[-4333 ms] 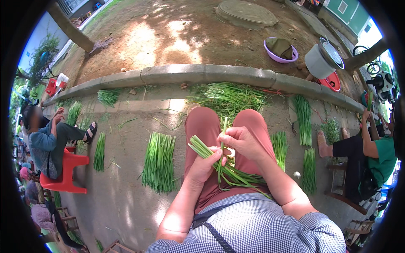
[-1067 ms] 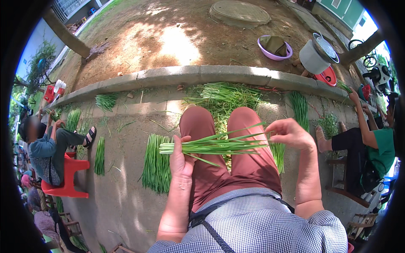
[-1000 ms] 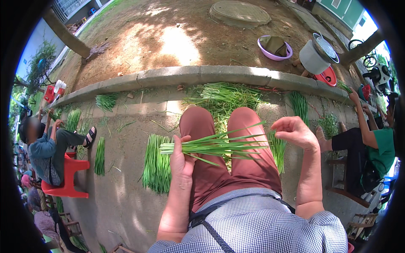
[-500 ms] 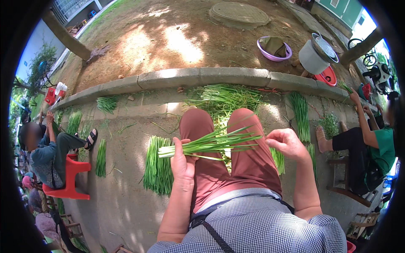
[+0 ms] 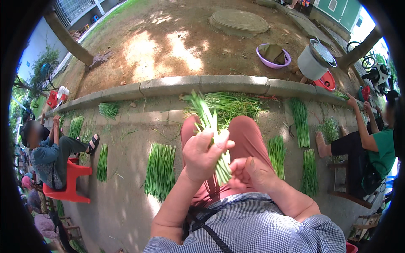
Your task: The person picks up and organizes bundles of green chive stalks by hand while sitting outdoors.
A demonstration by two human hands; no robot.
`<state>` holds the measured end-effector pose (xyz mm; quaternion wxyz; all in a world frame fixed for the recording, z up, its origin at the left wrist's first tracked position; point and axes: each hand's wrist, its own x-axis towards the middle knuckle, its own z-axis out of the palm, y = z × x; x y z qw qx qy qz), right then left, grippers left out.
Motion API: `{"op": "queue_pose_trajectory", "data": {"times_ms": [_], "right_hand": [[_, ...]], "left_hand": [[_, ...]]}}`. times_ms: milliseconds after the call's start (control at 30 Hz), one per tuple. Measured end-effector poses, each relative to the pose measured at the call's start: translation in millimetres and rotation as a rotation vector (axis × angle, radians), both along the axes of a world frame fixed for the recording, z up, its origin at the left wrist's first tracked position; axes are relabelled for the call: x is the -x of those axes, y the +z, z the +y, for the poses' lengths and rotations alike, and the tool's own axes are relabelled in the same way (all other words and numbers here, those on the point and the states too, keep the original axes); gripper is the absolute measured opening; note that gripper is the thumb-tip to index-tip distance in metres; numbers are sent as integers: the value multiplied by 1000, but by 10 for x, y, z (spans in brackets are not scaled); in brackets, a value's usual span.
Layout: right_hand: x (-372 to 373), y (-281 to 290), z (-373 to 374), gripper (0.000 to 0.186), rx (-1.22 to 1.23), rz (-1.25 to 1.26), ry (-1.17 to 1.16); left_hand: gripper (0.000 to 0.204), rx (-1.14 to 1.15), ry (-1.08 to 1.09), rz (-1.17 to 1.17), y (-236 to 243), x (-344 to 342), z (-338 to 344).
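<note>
A small bunch of garlic chives (image 5: 205, 113) is gripped in my left hand (image 5: 200, 154), slanting across my lap with its far end blurred. My right hand (image 5: 257, 175) is beside the bunch's near green end, fingers bent and thumb apart; whether the fingertips touch the leaves is hard to see. On the ground to the left lies a thick bundle of chives (image 5: 159, 170). Beyond my knees is a loose heap of chives (image 5: 232, 104), and right of my legs rests another bundle (image 5: 276, 157).
Two more bundles lie farther right, one a long bundle (image 5: 299, 122). A concrete kerb (image 5: 168, 85) crosses ahead. Past it stand a purple basin (image 5: 273, 64) and a pale bucket (image 5: 312, 63). One person sits on a red stool (image 5: 72, 177) at left; another in green (image 5: 379, 147) sits at right.
The bunch in my left hand has swung from lying sideways to pointing away from me. My right hand has come inward and lower, close beside the bunch's near end.
</note>
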<state>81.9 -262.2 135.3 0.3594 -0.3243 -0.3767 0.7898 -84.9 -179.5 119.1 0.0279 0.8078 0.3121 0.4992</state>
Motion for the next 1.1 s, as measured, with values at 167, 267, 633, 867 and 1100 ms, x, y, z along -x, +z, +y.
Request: {"op": "queue_pose_trajectory", "data": {"times_ms": [167,267,633,867,1100], "right_hand": [[46,-82,24,69,261,57,70],[59,-174,8,49,326,195,55],[3,-365,-70,27,299,346,367],[19,-364,-105,21,421,250,166],[-83,-233,-40,24,555,241,183]], "left_hand": [[33,-322,-127,235,43,-63,61],[34,-243,-228,355,-91,-65,35],[15,-381,-135,294,-302,-2,-71],[14,-335,-297,508,-173,-98,-39],[10,-417,64,534,-153,99,197]]}}
